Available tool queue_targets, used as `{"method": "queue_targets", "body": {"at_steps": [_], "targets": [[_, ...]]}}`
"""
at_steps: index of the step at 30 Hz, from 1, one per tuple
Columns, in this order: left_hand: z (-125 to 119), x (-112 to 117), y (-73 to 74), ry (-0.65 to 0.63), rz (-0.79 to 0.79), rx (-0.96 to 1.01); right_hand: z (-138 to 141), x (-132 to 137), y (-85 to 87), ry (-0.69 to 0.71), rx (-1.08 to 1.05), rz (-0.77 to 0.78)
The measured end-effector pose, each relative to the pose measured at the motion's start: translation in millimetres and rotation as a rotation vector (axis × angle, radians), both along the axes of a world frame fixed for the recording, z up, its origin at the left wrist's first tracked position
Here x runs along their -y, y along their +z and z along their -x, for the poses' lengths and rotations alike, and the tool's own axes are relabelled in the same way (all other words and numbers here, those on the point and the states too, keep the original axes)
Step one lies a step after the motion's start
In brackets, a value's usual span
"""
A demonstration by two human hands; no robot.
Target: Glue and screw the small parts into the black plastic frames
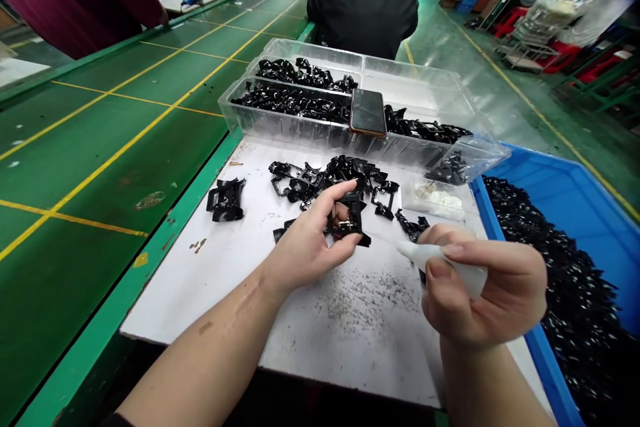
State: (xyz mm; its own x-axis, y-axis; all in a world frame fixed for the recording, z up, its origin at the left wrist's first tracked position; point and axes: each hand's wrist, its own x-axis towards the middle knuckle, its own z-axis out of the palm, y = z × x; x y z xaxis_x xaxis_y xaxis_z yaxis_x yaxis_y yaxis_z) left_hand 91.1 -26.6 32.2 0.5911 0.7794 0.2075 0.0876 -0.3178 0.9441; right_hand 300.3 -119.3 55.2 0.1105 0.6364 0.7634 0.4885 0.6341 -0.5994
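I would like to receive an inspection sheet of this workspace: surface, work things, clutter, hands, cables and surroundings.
Surface: white board, dark specks scattered near the hands.
Work things: black part and white bottle.
Clutter: loose black parts; phone resting on the clear tray.
Hands: left hand holds the part; right hand holds the bottle, tip apart from the part.
Cables: nothing seen on the board.
Surroundings: green bench left, blue bin right, person in black ahead.

Bright indoor light; glare on floor (pixel 440 40) and clear tray (pixel 300 132). Soft shadows on counter (pixel 210 293), bottle tip (pixel 406 249) seemingly washed out against it. Wide-angle stretch at edges, background soft, lower-right corner near-black.
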Motion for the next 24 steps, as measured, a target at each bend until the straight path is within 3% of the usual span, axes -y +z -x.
{"method": "queue_targets", "body": {"at_steps": [24], "targets": [[-1.0,1.6,1.7,0.027,-0.043,-0.007,-0.3,0.1,1.2,0.032,0.052,-0.019]]}}
